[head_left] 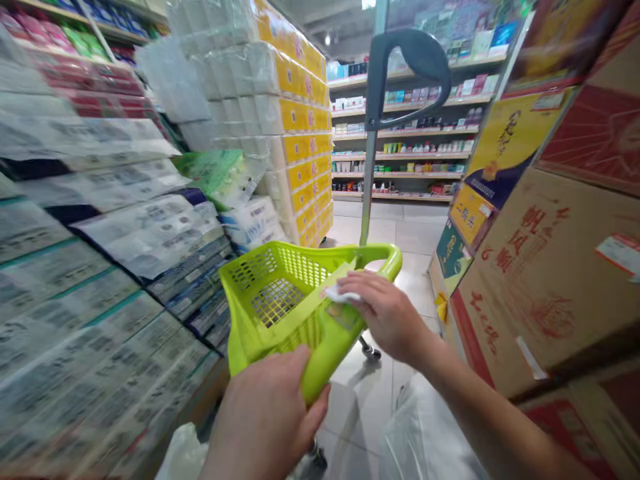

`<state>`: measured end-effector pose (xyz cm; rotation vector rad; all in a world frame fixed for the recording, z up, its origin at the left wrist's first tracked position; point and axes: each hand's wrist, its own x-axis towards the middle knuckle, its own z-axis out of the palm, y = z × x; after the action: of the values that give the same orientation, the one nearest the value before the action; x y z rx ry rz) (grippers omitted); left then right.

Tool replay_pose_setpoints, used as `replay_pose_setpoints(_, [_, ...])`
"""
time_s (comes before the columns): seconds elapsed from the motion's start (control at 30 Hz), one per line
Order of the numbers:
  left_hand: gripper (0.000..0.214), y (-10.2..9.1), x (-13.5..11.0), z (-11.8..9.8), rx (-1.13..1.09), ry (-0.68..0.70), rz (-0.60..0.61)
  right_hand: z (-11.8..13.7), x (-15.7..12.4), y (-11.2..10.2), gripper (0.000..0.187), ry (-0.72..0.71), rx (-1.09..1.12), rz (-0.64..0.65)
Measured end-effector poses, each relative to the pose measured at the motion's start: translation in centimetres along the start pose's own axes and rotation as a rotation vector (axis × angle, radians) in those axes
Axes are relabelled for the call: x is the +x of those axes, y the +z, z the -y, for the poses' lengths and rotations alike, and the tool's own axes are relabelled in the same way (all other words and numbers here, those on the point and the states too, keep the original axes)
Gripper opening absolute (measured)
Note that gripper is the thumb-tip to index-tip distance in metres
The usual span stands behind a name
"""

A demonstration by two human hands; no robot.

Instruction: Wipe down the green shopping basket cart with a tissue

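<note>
A lime-green plastic shopping basket on wheels stands tilted in a shop aisle, its grey pull handle raised on a metal pole. My left hand grips the basket's near rim, fingers closed round the edge. My right hand presses a small white cloth or wipe against the basket's right rim, fingers closed on it. The inside of the basket shows nothing in it.
Stacked packs of tissue and toilet paper fill the left side, with yellow-labelled packs behind. Brown cardboard boxes stand on the right. Shelves of goods close the aisle's far end. A clear plastic bag lies on the tiled floor.
</note>
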<state>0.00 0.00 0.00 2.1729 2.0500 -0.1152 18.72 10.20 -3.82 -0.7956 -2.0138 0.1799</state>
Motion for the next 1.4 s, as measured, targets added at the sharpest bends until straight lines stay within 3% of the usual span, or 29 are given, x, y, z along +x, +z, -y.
replay_pose_setpoints(0.1, [0.020,-0.2,0.2,0.0,-0.024,0.012,-0.007,0.2,0.3,-0.1,0.028,-0.026,-0.022,0.014])
replay_pose_setpoints(0.27, [0.012,-0.1,0.4,0.5,-0.054,0.032,-0.018,2.0,0.6,1.1,0.031,-0.159,0.060,0.152])
replay_pose_setpoints(0.47, [0.017,0.2,0.4,1.0,-0.082,0.074,-0.069,1.7,0.9,1.0,0.023,-0.011,-0.065,0.049])
replay_pose_setpoints(0.67, [0.020,0.7,0.4,1.1,-0.087,0.099,-0.114,4.1,0.4,1.5,0.020,-0.043,-0.099,0.129])
replay_pose_setpoints(0.87, [0.023,0.3,0.4,1.7,-0.090,0.145,-0.127,3.6,0.9,2.2,0.017,0.156,-0.217,-0.030])
replay_pose_setpoints(0.93, [0.022,-0.1,0.3,1.9,-0.079,0.140,-0.115,4.3,0.7,2.7,0.019,0.146,-0.227,-0.042])
replay_pose_setpoints(1.1, [0.020,-0.3,-0.1,2.9,-0.037,0.161,-0.131,6.5,-0.2,3.6,0.027,0.031,-0.079,0.102])
replay_pose_setpoints(1.17, [0.021,-0.1,-0.2,3.4,-0.016,0.190,-0.155,5.9,-0.4,3.1,0.026,0.096,-0.094,0.056])
replay_pose_setpoints(1.3, [0.024,0.3,-0.3,4.1,0.032,0.206,-0.177,4.4,-0.9,2.2,0.026,0.285,-0.195,-0.158])
replay_pose_setpoints(1.4, [0.023,0.3,-0.3,4.3,0.049,0.211,-0.182,5.7,-1.6,2.8,0.025,0.209,-0.142,-0.109])
